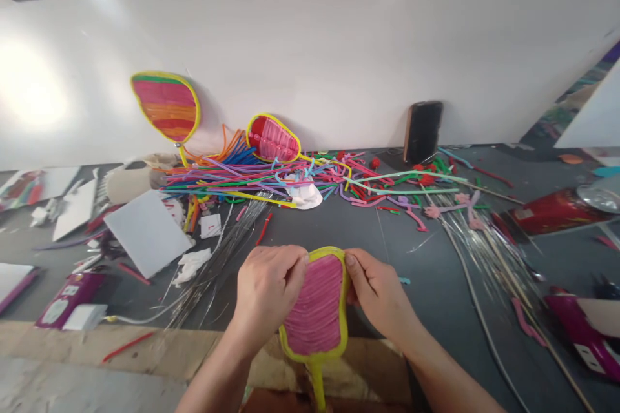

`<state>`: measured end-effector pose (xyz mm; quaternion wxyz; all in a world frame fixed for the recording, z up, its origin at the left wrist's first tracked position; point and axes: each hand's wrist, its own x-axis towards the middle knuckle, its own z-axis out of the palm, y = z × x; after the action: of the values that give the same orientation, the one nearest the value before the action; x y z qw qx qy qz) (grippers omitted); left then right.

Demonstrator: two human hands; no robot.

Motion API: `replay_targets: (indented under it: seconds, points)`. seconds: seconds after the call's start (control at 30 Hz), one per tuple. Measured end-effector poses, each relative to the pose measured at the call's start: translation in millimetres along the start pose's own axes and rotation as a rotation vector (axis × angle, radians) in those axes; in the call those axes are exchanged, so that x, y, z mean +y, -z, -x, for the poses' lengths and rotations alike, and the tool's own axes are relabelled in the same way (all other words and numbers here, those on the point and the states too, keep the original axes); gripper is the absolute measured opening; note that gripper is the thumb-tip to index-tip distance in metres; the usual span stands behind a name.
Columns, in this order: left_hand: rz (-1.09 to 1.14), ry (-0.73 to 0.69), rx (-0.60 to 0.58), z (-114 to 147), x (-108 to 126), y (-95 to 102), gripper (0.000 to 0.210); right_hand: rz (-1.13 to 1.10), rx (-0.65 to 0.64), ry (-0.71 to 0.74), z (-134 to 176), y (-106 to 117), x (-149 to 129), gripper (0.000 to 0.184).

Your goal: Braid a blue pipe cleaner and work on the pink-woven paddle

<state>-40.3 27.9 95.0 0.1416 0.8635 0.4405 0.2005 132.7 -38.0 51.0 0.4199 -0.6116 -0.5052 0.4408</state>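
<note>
Between my hands is a pink paddle-shaped piece point(316, 306) with a fuzzy yellow pipe-cleaner rim and a yellow stem pointing down toward me. My left hand point(271, 293) is closed on its upper left edge, thumb on the rim. At the upper right corner, my right hand point(380, 293) pinches the yellow rim between thumb and fingers. Two similar yellow-rimmed pieces are at the back: a striped one point(167, 106) upright against the white board, and a red and pink one point(274, 139) leaning beside the pipe cleaners.
A heap of coloured pipe cleaners point(232, 174) spreads along the back of the dark table. A phone point(423, 132) leans on the white board point(310, 45). To the right lie a red can point(557, 211) and thin wires point(498, 251). Purple power strips point(72, 297) and white card point(148, 232) are at left.
</note>
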Motion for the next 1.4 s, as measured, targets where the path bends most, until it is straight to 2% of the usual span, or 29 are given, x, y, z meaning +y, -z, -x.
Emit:
replay_targets:
  seconds: [0.13, 0.27, 0.33, 0.47, 0.53, 0.63, 0.7, 0.87, 1.0, 1.07, 1.2, 1.3, 1.4]
  points:
    - [0.000, 0.003, -0.008, 0, -2, 0.6, 0.024, -0.315, -0.016, -0.111, -1, -4, 3, 0.042]
    - [-0.002, 0.024, -0.011, 1, -6, 2.1, 0.022, -0.537, -0.129, -0.194, -2, 1, 10, 0.040]
    - [-0.007, 0.037, -0.015, 2, -8, 2.7, 0.022, -0.477, -0.151, -0.170, -2, 7, 13, 0.037]
    - [-0.007, 0.052, -0.016, 1, -10, 2.2, 0.024, -0.205, -0.106, -0.078, -1, 20, 18, 0.032]
    - [-0.001, 0.051, -0.019, 0, -10, 1.8, 0.025, -0.171, -0.145, -0.103, -2, 24, 18, 0.030]
    - [0.001, 0.040, -0.027, -2, -9, 2.1, 0.025, -0.258, -0.225, -0.204, -5, 27, 17, 0.033]
    - [-0.002, 0.032, -0.032, -4, -8, 2.6, 0.025, -0.340, -0.229, -0.228, -9, 28, 16, 0.037]
    - [0.020, 0.005, -0.072, -8, -2, 2.1, 0.026, -0.357, -0.140, -0.150, -19, 30, 8, 0.035]
    - [0.031, 0.000, -0.099, -9, 2, 0.8, 0.024, -0.282, -0.144, -0.086, -25, 33, -3, 0.027]
    - [0.041, 0.001, -0.105, -9, 2, 0.5, 0.023, -0.305, -0.163, -0.117, -26, 33, -5, 0.028]
    - [0.062, 0.005, -0.110, -9, 1, -0.4, 0.023, -0.499, -0.196, -0.239, -25, 28, 2, 0.033]
    - [0.057, 0.020, -0.121, -10, 0, -2.3, 0.022, -0.627, -0.139, -0.291, -24, 21, 10, 0.035]
    - [0.048, 0.054, -0.147, -12, -1, -5.4, 0.022, -0.615, -0.063, -0.284, -23, 17, 13, 0.039]
